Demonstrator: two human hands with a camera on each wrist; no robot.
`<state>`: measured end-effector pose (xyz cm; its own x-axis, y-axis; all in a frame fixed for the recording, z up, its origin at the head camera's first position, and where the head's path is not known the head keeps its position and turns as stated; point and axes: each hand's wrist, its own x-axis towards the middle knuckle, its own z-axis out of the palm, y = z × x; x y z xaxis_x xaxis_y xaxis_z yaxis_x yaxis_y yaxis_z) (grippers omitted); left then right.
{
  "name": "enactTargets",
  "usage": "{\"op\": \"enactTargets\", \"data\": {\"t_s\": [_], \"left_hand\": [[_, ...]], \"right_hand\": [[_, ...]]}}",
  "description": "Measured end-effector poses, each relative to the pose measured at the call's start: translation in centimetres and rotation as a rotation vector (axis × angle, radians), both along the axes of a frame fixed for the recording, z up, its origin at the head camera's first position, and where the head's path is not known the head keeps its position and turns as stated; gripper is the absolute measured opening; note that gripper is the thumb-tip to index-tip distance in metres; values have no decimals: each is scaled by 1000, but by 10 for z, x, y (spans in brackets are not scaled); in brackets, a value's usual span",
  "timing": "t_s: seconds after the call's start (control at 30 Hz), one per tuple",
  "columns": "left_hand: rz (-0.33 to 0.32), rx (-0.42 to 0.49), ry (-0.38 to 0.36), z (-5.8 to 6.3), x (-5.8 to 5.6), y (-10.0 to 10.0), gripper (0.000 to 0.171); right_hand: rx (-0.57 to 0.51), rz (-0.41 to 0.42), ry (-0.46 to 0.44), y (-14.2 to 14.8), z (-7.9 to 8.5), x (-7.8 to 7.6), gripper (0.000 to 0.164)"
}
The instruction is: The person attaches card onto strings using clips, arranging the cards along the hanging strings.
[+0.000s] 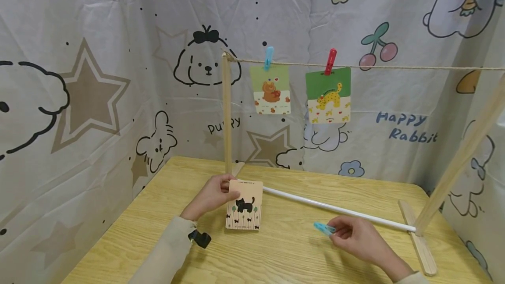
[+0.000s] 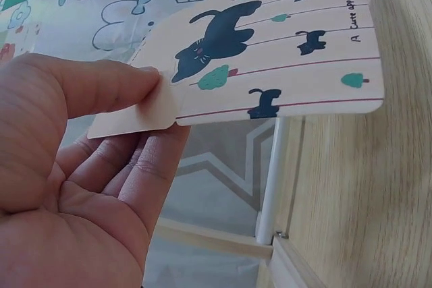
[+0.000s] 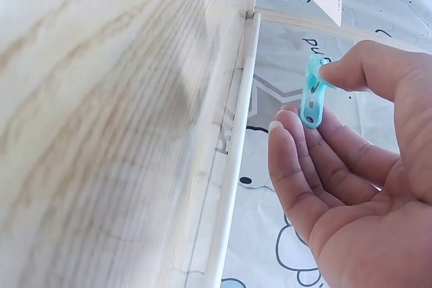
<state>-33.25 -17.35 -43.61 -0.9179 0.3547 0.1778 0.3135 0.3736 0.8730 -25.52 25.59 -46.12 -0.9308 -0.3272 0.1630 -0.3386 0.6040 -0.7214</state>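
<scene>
My left hand (image 1: pixel 215 194) pinches a cream card (image 1: pixel 244 214) by its upper left corner, thumb on the printed face and fingers behind. The card bears a black cat over stripes and small trees; in the left wrist view the same card (image 2: pixel 270 59) tilts above the wooden table. My right hand (image 1: pixel 357 238) holds a light blue clothespin (image 1: pixel 324 228) between thumb and fingers, to the right of the card. Close up in the right wrist view, the clothespin (image 3: pixel 313 92) sits between the thumb tip and the fingertips.
A string (image 1: pixel 378 67) runs between two wooden posts. From it hang a bear card (image 1: pixel 271 95) under a blue clothespin (image 1: pixel 269 58) and a leopard card (image 1: pixel 328 100) under a red clothespin (image 1: pixel 330 61). A white rod (image 1: pixel 335 207) joins the post bases above the wooden table (image 1: pixel 158 214).
</scene>
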Motion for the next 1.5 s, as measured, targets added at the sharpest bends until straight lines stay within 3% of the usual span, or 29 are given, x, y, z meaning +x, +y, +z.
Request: {"op": "enactTargets", "data": {"t_s": [0.2, 0.37, 0.6, 0.97, 1.5], "left_hand": [[20, -19, 29, 3, 2, 1, 27], [26, -22, 64, 3, 3, 2, 21], [41, -25, 57, 5, 3, 3, 20], [65, -12, 46, 6, 3, 4, 24], [90, -16, 87, 12, 6, 9, 21]], "right_hand": [[0, -40, -19, 0, 3, -1, 24], [-4, -57, 26, 0, 4, -1, 22], [-12, -84, 78, 2, 7, 1, 18], [-28, -146, 80, 3, 13, 1, 19], [-55, -192, 124, 6, 16, 2, 22]]}}
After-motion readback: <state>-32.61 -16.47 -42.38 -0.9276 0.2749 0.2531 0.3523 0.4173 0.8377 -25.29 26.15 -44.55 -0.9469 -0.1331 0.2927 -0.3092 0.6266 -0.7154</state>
